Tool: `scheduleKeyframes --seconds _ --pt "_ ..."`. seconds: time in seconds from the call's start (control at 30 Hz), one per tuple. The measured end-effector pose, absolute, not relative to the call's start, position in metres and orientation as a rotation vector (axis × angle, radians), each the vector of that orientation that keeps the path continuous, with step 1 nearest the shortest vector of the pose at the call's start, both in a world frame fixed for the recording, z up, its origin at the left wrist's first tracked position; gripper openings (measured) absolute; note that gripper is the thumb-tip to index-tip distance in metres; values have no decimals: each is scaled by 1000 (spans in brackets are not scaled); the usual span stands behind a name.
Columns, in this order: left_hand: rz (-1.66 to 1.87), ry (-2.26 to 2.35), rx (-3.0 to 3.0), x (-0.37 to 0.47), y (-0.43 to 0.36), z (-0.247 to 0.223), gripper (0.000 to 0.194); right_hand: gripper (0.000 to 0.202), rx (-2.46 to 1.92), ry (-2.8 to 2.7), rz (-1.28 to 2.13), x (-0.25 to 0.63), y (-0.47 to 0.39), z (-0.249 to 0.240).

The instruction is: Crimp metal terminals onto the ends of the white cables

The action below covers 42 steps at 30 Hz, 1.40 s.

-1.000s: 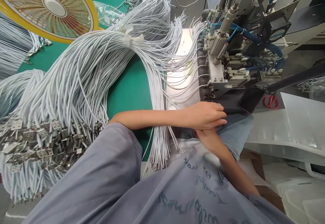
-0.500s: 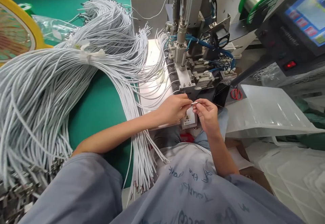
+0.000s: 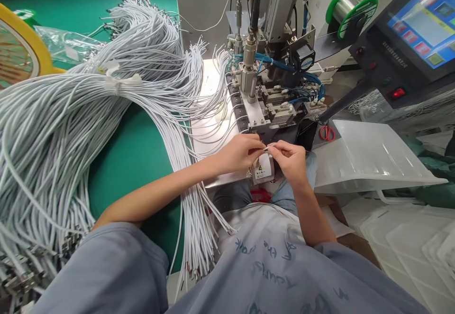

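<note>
Between my two hands runs the end of a white cable [image 3: 268, 148], just in front of the machine [image 3: 254, 107]. My left hand [image 3: 241, 152] pinches the cable from the left side. On the right, the thumb and forefinger of my right hand [image 3: 291, 158] close on its tip, so the very end is hidden. Left of the machine, a row of cable ends leads into its black front edge. They come from a big tied bundle of white cables [image 3: 167, 129], whose loose ends hang down beside my left forearm.
A green-topped table [image 3: 113, 148] bears the cable bundles. A wire spool [image 3: 346, 8] and a control screen [image 3: 426, 24] stand at the right, above red-handled scissors [image 3: 326, 133] and a translucent plastic tray [image 3: 377, 152]. At the far left is a yellow racket [image 3: 42, 43].
The view has shifted slightly. My fingertips have come closer together on the cable end, and less of the tip shows past my right fingers.
</note>
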<state>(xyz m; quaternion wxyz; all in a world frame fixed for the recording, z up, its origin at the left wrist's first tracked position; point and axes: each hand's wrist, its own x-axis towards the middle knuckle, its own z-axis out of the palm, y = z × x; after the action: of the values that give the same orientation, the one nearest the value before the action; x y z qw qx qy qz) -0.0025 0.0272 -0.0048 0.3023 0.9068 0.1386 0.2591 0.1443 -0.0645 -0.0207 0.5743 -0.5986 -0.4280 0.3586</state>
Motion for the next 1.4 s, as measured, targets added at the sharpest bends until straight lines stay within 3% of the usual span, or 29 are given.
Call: scheduleKeyframes --seconds 0.23,0.43,0.6,0.87,1.03,1.2,1.4 --pt "830 359 2347 -1 24 -7 16 14 -1330 -922 844 136 -58 -30" --pt "833 365 2773 -3 27 -11 26 18 -1491 -1044 510 128 -60 -31" --pt "746 317 3179 -5 31 -11 28 20 -1540 -1220 720 146 -55 -24" --pt "604 774 2431 0 24 -18 14 21 -1469 -1029 582 128 -46 -41" --pt "446 655 2565 1 27 -19 19 22 -1525 -975 498 127 -49 -51" --pt "154 628 2852 2 37 -24 26 18 -1547 -993 678 152 -43 -71" --pt "118 633 2885 3 43 -33 25 15 -1477 -909 967 163 -28 -85"
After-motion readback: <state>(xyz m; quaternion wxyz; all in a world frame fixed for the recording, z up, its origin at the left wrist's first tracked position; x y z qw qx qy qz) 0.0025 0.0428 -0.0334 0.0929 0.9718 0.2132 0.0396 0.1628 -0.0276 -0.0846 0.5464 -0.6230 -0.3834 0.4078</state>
